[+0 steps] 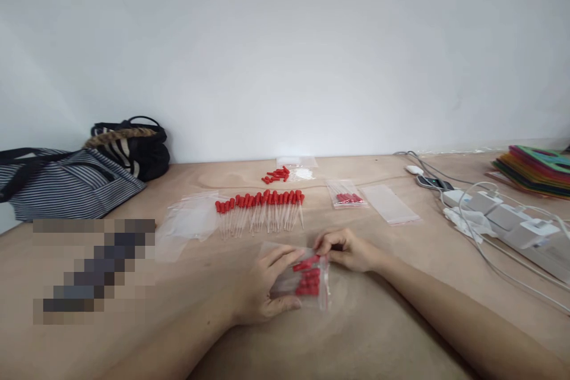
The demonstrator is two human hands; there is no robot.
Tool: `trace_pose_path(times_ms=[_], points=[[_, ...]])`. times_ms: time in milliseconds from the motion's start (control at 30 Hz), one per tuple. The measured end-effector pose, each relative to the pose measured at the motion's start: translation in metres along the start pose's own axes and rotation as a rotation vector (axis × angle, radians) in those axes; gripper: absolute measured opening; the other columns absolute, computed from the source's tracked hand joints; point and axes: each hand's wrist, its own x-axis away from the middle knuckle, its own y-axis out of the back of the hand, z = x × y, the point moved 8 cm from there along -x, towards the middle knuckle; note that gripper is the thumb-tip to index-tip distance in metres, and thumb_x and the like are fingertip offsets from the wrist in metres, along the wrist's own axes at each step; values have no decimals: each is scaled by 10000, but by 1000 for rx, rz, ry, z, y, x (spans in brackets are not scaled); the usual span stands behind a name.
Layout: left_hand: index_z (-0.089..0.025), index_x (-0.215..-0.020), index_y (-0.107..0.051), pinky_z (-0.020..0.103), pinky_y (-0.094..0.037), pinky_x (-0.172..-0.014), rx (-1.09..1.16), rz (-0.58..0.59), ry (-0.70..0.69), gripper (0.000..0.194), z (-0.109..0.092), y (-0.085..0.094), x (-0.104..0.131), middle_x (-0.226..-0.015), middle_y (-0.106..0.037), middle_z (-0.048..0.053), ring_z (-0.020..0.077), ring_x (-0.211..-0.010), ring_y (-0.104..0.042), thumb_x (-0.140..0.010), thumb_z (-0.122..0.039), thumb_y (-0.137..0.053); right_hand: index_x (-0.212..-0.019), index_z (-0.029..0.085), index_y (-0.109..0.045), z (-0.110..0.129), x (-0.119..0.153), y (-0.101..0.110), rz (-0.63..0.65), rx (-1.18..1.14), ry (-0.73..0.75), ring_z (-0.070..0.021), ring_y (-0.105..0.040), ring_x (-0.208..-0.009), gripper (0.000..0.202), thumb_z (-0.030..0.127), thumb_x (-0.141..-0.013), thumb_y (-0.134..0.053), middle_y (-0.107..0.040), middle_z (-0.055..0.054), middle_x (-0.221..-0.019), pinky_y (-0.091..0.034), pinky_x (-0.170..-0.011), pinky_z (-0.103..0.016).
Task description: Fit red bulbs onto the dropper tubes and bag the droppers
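Observation:
A clear zip bag point(321, 303) with several red-bulbed droppers point(308, 282) in it lies in front of me, somewhat blurred. My left hand point(263, 291) holds it from the left, fingers over the upper part and thumb on the lower edge. At the bag's top right corner, my right hand point(342, 249) pinches the mouth edge, close to one red bulb. Beyond my hands, a row of droppers with red bulbs point(267, 199) and clear stems lies side by side. Flat clear bags point(191, 219) overlap to the left of that row.
Loose red bulbs point(276, 176) lie near the wall beside a bag with clear stems point(303, 172). Right of the row are a filled bag point(346, 195) and a flat bag point(390, 205). Chargers and cables point(512, 222), coloured sheets point(534, 169) and a striped bag point(71, 184) flank the table.

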Motion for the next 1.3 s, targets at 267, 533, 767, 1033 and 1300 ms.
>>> trace_pose_path(times_ms=[267,533,767,1033,1300], points=[[-244,-1240,-414,372,-421,-892,21,-1,-70,491,-5,-5,0,-1171,-510,89,237,-1038,-503,-783,-375,-533,-546,163,-637,-38,74,92,-278,-263,-363,-151,-608,-658,148,275,-547,-734,-673,-58,-724,-470,-653,-286],[-205,-1075,-550,367,-442,-851,13,-119,-49,285,-5,-3,-15,-1035,-572,86,211,-959,-540,-798,-255,-507,-573,202,-664,-37,95,114,-660,35,-323,-193,-602,-675,178,369,-539,-715,-672,-52,-684,-470,-652,-316],[-184,-857,-565,317,-452,-785,-47,-192,-74,139,3,-11,-46,-935,-579,57,182,-864,-553,-780,-299,-547,-574,203,-595,-31,69,59,-555,364,-259,-135,-528,-548,103,239,-667,-570,-601,-4,-579,-393,-503,-235],[-181,-776,-495,266,-443,-611,-125,-206,57,189,4,-19,-64,-784,-538,17,158,-695,-537,-744,-345,-585,-748,187,-538,-4,30,37,-291,643,-144,-121,-482,-601,101,210,-655,-569,-531,5,-676,-351,-549,-228],[-181,-634,-462,219,-394,-546,-103,-258,23,141,1,-15,-62,-637,-482,-11,114,-576,-483,-747,-99,-439,-774,179,-526,-2,20,31,-263,656,-55,-134,-495,-669,71,237,-734,-532,-533,-17,-717,-363,-634,-257]])
